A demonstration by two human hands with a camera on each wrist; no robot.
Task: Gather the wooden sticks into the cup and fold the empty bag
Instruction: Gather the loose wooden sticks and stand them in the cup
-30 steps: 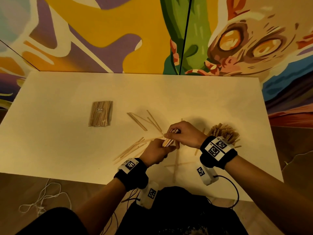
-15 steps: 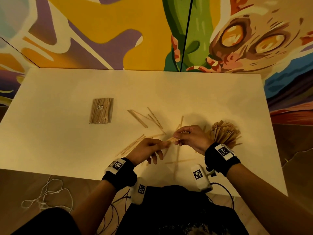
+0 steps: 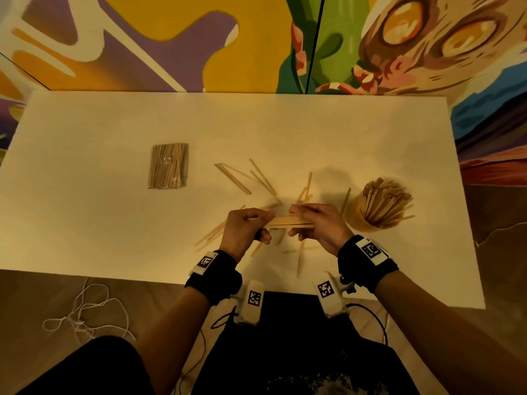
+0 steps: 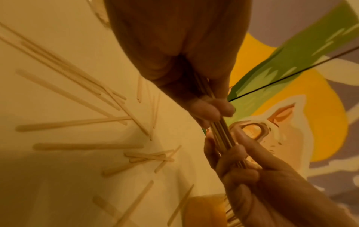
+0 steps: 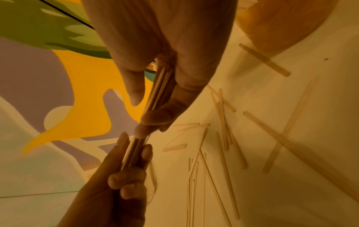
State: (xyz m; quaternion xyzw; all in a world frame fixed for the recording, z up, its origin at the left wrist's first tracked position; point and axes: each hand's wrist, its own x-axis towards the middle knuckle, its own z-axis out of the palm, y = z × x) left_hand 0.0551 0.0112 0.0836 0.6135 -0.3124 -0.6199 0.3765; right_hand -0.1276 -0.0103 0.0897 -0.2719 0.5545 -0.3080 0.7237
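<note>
So you've got a small bundle of sticks held level above the table, one end in each hand. Your left hand has its fingers curled round the left end, and your right hand pinches the right end between thumb and fingers.

The head view gives you the layout: the cup, already stuffed with sticks, sits at about 3 o'clock from your hands, just beside the right one. The loose sticks are scattered from 12 o'clock round to 7 o'clock, some underneath your hands. The bag lies flat well off at 10 o'clock, and it looks like it holds sticks.

What the wrist views add: the left wrist one shows the left fingers wrapped tight on the bundle with the right fingers meeting them. The right wrist one shows the sticks edge-on, stacked flat, plus something clear and crinkly tucked under your left hand; can't tell what it is.

Writing-wise, the bag has a small white label, too small to read. The wristbands only carry square black-and-white marker codes.
</note>
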